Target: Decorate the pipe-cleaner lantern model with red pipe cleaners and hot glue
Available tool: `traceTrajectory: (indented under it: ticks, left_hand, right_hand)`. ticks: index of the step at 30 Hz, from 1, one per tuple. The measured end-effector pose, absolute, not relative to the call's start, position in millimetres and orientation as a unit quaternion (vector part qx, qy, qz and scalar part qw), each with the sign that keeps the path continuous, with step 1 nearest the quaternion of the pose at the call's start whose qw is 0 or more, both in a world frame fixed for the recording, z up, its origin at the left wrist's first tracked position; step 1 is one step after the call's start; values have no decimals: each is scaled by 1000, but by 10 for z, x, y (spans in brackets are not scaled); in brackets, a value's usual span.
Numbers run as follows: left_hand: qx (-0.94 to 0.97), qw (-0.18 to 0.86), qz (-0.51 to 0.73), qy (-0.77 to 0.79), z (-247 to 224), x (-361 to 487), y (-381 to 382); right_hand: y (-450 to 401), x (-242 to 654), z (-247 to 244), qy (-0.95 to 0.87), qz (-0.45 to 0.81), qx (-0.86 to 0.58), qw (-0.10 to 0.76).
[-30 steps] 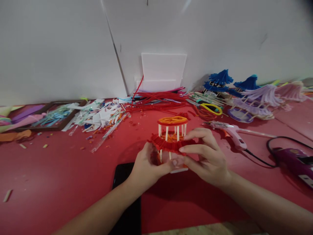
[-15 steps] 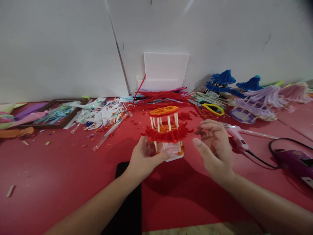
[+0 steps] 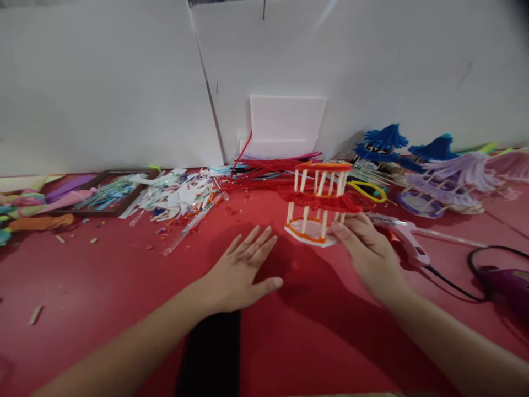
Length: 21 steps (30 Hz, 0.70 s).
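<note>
My right hand [image 3: 370, 251] grips a small model pavilion [image 3: 320, 204] by its lower right side, holding it up off the red table. The pavilion has a white base, pale wooden stick posts, a red fuzzy pipe-cleaner fringe round its middle and an orange ring on top. To its left, my left hand [image 3: 243, 270] is palm down with the fingers spread, holding nothing and apart from the model. Part of the base's right side is hidden behind my right fingers.
A pink glue gun [image 3: 409, 242] lies at the right, its cord near a purple object [image 3: 508, 289]. Finished blue pavilions [image 3: 384, 140] and lilac ones [image 3: 438, 190] stand behind. Red pipe cleaners [image 3: 268, 173], scraps [image 3: 182, 198] and a dark flat object [image 3: 212, 353] lie about.
The model has passed from my left hand to my right hand and moved up and to the right. My left hand has let go and spread its fingers.
</note>
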State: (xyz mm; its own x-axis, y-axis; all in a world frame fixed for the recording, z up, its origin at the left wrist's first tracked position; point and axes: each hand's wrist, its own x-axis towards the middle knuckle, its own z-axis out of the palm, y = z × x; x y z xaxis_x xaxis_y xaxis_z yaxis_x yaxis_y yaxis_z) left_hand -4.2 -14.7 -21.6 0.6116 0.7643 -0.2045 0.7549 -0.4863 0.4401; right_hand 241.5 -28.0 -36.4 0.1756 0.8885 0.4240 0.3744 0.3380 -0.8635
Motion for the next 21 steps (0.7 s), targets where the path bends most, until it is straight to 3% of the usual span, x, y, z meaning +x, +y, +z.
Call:
traceTrajectory:
  ticks: [4,7,8,10,14,16,21]
  left_hand:
    - [845,114,-60,519,-278,-339,192]
    - [795,61,102,595,-259,-429,384]
    - [770,115,189,599,-235,-415,400]
    - [690,325,332,555,-177,-323,349]
    - [628,530,335,461,-107,-35,47]
    - [596,668,287,340,-99,59,-89]
    - [429,820,258,276,-125,39,-163]
  right_hand:
    - [-226,2464,-369,-557,278,-516,588]
    - [-238,2422,-359,-586,268,-519,561]
    - [-248,2401,-355,-598,261,-514,557]
    - [-272,2358,-353,-620,247,-497,554]
    - [-326,2278,-350,-646,258,-451,560]
    - [-351,2255,-338,-660,276,-421,557]
    - [-363,2277,-329,-686,277,-399,542]
